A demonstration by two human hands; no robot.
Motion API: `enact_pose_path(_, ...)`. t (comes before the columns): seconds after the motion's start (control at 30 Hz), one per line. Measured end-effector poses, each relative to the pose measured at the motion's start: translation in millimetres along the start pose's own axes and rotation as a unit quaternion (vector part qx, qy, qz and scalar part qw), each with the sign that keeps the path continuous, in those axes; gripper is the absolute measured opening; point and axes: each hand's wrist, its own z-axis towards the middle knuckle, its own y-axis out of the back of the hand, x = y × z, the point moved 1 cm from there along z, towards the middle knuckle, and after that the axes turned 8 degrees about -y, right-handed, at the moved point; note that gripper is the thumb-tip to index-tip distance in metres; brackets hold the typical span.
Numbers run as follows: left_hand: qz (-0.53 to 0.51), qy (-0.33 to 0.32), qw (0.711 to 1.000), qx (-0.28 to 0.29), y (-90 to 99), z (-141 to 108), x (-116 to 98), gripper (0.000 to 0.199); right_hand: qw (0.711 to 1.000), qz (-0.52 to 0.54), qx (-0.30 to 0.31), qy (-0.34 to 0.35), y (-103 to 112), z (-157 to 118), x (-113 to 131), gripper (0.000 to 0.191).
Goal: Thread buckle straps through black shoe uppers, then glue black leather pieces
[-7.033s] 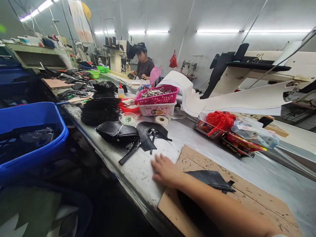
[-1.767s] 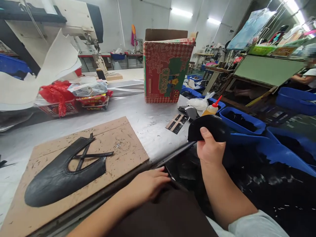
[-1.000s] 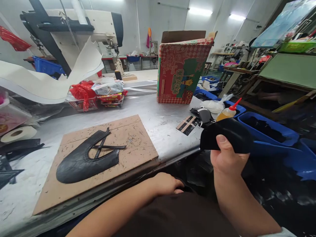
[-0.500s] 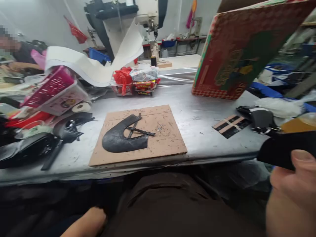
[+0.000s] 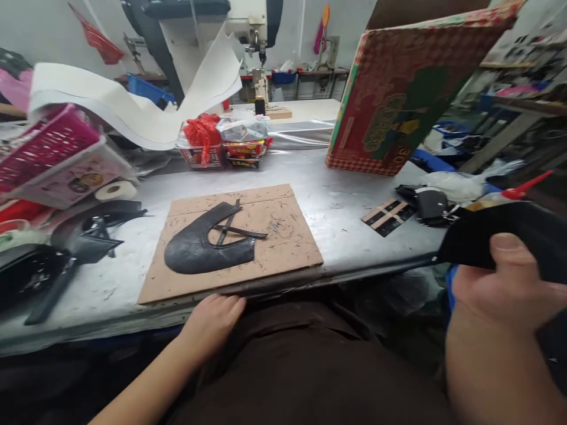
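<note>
My right hand (image 5: 505,283) is closed on a black sheet-like piece (image 5: 531,230), thumb on top, at the right beyond the table edge. At the table's front edge, just below a brown cardboard sheet (image 5: 287,236), my left hand (image 5: 217,319) has its fingers curled; whether they hold anything is hidden. On the cardboard lies a curved black leather piece (image 5: 190,245) with thin crossing straps (image 5: 241,231). A small board with black strips (image 5: 388,216) lies to the right, beside a black item (image 5: 429,205).
At the left are a pink basket (image 5: 57,141), a paper roll (image 5: 116,190) and black leather pieces (image 5: 95,245). Boxes with a red bag (image 5: 201,133) stand behind the cardboard. A large red carton (image 5: 398,100) rises at the back right, and a sewing machine (image 5: 261,82) behind.
The view has turned to the right. My left hand has risen from below the table to its front edge. My right hand still holds the black piece, now showing more of it.
</note>
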Motion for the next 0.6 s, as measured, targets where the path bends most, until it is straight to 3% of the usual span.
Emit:
enact_pose_path(0.07, -0.014, -0.211, 0.977, 0.043, -7.2, 45.9, -30.9, 0.032, 0.989, 0.002, 0.067, 0.134, -1.7, 3.4, -1.1, 0.030)
enact_pose_path(0.1, -0.030, -0.281, 0.955, 0.092, -12.3, 65.0, -45.6, 0.035, 0.979, 0.000, 0.097, 0.182, -2.1, 4.8, -1.3, 0.028)
enact_pose_path(0.13, -0.027, -0.296, 0.944, 0.144, -17.6, 81.2, -58.0, 0.042, 0.972, -0.007, 0.117, 0.205, -2.2, 6.1, -1.0, 0.024)
enact_pose_path(0.27, 0.011, -0.220, 0.928, 0.302, -29.3, 114.6, -87.8, 0.059, 0.958, -0.050, 0.164, 0.228, 0.1, 11.3, 6.6, 0.017)
enact_pose_path(0.43, 0.021, -0.261, 0.917, 0.300, -36.1, 135.1, -104.5, 0.054, 0.977, -0.004, 0.095, 0.189, 7.2, 19.3, 14.5, 0.022)
enact_pose_path(0.53, 0.025, -0.244, 0.904, 0.349, -45.3, 149.7, -112.1, 0.061, 0.980, 0.006, 0.078, 0.181, 9.4, 21.8, 16.7, 0.022)
enact_pose_path(0.6, 0.027, -0.241, 0.908, 0.341, -49.3, 158.5, -117.8, 0.059, 0.982, 0.002, 0.073, 0.173, 10.7, 22.6, 17.6, 0.022)
